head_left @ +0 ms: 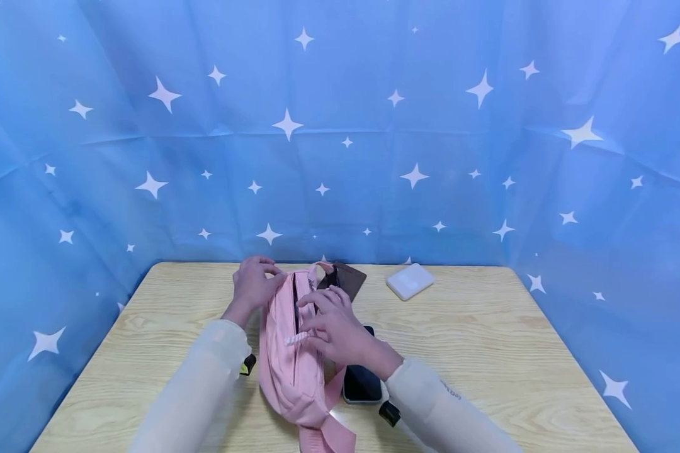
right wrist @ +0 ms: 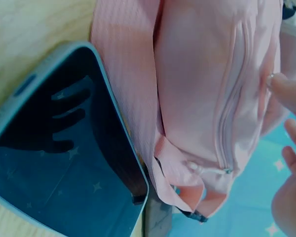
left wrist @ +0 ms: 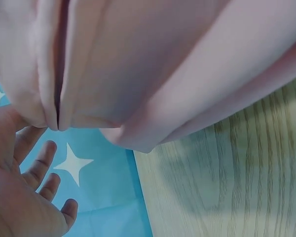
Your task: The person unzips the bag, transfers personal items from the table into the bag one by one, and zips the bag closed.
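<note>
Pale sleeves [head_left: 189, 380] nearest, pink bag [head_left: 277, 340] between them on the table [head_left: 487, 352]! Left hand [head_left: 254, 286] pinches its far end; right hand [head_left: 337, 327] over the opening [head_left: 296, 305], holding or not, can't tell. Should that pinch slip, tugging could swing it into the phone [head_left: 362, 384].

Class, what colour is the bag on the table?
The bag is pink, shown best in the head view.

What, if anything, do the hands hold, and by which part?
The left hand pinches the pink waist bag by its far end; whether the right hand grips anything is unclear.
</note>
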A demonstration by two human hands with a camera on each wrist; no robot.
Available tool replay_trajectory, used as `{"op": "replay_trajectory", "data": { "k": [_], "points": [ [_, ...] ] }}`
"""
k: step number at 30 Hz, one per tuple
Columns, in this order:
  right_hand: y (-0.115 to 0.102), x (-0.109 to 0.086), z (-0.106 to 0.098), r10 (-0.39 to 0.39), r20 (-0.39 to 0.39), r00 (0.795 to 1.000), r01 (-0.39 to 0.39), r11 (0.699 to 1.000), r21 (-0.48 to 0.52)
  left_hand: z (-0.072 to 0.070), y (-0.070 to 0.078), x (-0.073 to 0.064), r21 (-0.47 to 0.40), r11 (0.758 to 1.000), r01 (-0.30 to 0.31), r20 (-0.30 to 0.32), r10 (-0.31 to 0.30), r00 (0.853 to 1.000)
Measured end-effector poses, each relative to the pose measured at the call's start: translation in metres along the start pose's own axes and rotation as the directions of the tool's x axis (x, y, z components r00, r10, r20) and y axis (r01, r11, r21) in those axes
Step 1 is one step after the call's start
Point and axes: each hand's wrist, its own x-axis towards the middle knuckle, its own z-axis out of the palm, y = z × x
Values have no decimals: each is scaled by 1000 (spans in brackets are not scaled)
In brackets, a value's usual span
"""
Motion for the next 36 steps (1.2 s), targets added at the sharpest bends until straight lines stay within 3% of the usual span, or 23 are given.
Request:
{"op": "replay_trajectory", "data": {
  "k": [7,24,31,36],
  "points": [
    [-8,-8,0,-55,9,998,55,998,7,-3,-8,3,-3,1000,6,2,-6,1000],
    [-17,-26,-4,-140,129,982,135,990,47,-8,-14,6,-1,1000,11,-1,-11,1000],
    [-14,-32,-2,-160,85,983,159,987,13,-6,-11,6,-22,1000,-6,-30,5,1000],
    [-8,-32,-1,-137,50,989,140,987,-76,-7,-10,6,-35,999,8,-1,-8,1000]
  ]
}}
